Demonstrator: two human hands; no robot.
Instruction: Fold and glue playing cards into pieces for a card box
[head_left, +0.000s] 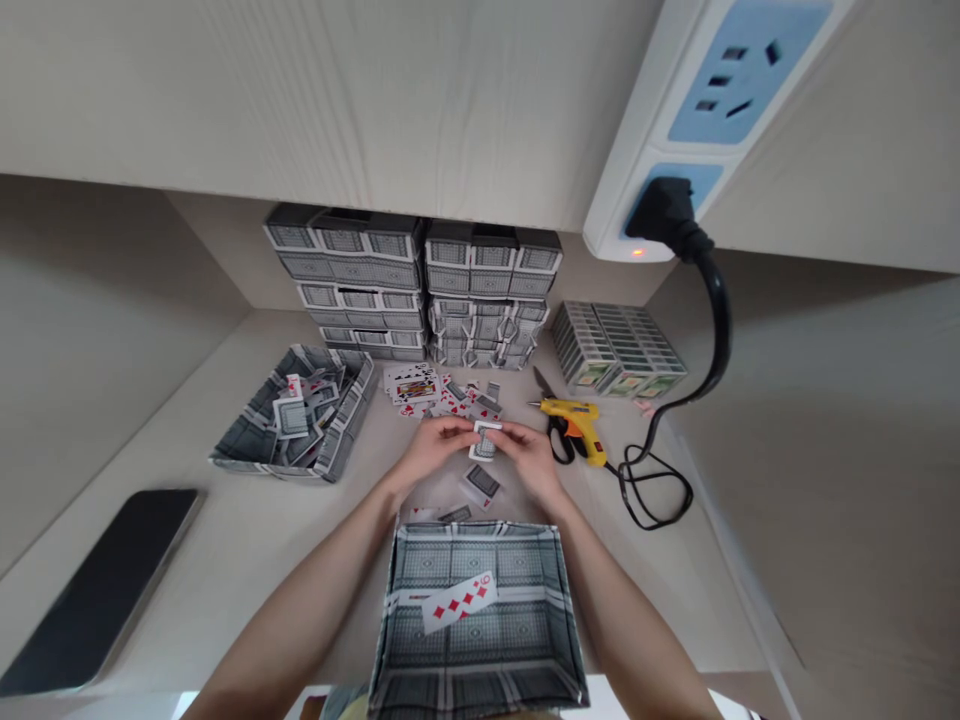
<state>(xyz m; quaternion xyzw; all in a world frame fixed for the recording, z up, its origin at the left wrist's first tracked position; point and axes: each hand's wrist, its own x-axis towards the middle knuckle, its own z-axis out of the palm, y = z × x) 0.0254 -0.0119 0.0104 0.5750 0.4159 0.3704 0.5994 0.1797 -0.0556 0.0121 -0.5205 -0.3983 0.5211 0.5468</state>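
Observation:
Between my two hands is a small playing card (484,442), its patterned back facing up. The fingers of my left hand (436,447) pinch its left edge, and those of my right hand (529,455) grip it from the right. Just below lies a folded card (480,484) on the table. Loose cards (454,395) spread out beyond my fingers, some face up. Nearest my body, between my forearms, stands an open box made of cards (480,640), with a diamond card (459,602) lying inside.
A card-built tray (247,455) of folded cards stands left, near a black phone (97,590). Stacked card boxes (420,285) and packed decks (619,350) line the back. Scissors (561,440) and a corded yellow glue gun (577,425) lie right. A power strip (675,130) hangs above.

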